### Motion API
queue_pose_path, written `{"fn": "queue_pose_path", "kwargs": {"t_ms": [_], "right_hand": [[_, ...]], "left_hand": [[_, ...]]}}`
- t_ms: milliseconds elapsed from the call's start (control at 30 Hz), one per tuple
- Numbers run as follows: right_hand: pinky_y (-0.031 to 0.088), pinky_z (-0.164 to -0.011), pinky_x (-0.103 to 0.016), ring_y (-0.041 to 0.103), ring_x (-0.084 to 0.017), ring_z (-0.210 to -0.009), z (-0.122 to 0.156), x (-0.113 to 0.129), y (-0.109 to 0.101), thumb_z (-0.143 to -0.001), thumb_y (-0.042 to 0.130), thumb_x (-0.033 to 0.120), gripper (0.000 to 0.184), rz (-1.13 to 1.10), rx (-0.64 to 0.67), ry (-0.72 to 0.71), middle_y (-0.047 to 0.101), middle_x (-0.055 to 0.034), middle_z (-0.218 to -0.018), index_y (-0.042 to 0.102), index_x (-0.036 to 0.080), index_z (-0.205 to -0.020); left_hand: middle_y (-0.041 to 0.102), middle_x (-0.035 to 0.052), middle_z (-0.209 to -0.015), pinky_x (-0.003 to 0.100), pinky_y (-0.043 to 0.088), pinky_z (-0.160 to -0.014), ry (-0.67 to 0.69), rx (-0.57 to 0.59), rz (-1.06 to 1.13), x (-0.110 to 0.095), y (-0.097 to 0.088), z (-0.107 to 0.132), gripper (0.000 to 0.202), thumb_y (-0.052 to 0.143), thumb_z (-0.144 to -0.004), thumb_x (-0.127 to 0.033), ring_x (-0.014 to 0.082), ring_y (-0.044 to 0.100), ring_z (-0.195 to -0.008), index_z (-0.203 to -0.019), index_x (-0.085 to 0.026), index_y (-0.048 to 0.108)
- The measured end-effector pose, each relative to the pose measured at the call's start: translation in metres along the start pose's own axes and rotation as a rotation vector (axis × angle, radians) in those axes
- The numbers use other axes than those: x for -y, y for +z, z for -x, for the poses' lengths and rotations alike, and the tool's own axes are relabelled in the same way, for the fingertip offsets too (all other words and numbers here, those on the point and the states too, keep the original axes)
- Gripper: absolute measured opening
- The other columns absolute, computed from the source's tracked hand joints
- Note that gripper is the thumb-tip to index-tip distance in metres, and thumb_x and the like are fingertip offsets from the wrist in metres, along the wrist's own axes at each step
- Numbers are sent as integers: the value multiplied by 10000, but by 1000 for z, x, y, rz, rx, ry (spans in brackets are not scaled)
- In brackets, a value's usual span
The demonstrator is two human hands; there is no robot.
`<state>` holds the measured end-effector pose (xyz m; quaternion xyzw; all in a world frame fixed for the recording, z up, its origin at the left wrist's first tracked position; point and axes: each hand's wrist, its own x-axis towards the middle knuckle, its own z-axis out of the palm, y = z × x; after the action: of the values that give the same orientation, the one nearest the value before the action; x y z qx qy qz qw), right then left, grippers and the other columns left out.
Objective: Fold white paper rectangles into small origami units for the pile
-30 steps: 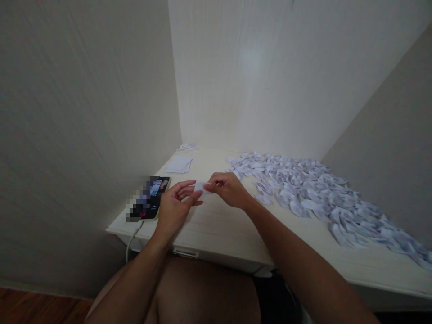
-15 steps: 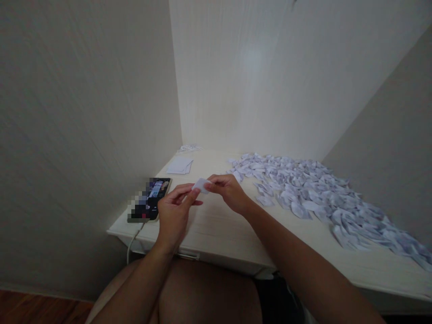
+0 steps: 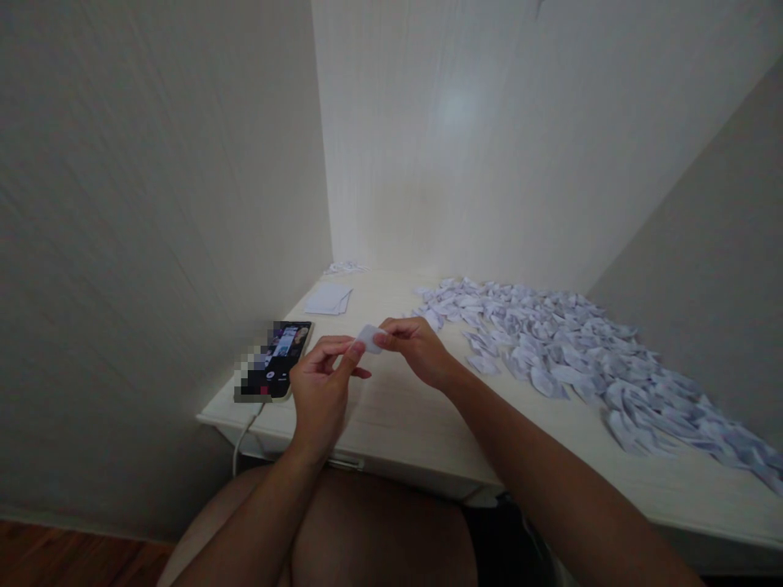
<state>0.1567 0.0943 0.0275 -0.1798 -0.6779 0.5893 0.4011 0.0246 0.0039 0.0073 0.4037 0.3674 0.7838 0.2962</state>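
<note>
A small white slip of paper [image 3: 369,337] is pinched between both hands above the white desk [image 3: 404,412]. My left hand [image 3: 321,387] grips its lower left edge with thumb and forefinger, the other fingers curled. My right hand [image 3: 413,349] pinches its right side from above. Both hands hover just over the desk's near left part, next to a phone [image 3: 275,360].
A wide heap of folded white paper pieces [image 3: 568,355] covers the desk's right half. A small stack of flat white sheets [image 3: 329,299] lies at the back left. The lit phone has a white cable [image 3: 245,430] hanging off the front edge. Walls close in on three sides.
The slip has turned a little between my fingers and now stands more tilted. Both hands stay in nearly the same place.
</note>
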Motion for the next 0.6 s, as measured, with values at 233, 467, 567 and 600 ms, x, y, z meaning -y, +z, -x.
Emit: {"fn": "queue_pose_path", "kwargs": {"t_ms": [233,467,567,600], "right_hand": [[430,-711,-274,570,-120,-702,0,1,0,-774,767,417,249,42,-34,-11,664,2,-736,724,182,-703],[427,-711,-277,564,-125,-699,1,3,3,-769,764,422,256,72,-57,-8,656,2,-719,727,181,-692],[430,-723,-279,562,-122,-692,1,3,4,-774,758,405,246,65,-68,1,656,4,-706,726,180,-679],[433,-724,-281,563,-125,-691,1,2,4,-768,760,410,250,62,-76,8,657,4,-701,724,181,-672]], "left_hand": [[653,35,-846,236,595,-524,-90,-12,-52,3,2,0,196,772,-773,-331,154,634,-758,-837,-156,713],[612,21,-793,270,617,-529,-82,37,-259,10,0,0,268,713,-822,-409,149,616,-702,-772,-147,693],[611,20,-822,282,628,-567,-87,75,-319,8,1,1,280,667,-854,-427,148,619,-718,-785,-156,685],[614,20,-826,277,624,-572,-86,97,-357,8,2,1,286,650,-866,-428,145,620,-711,-781,-157,682]]}}
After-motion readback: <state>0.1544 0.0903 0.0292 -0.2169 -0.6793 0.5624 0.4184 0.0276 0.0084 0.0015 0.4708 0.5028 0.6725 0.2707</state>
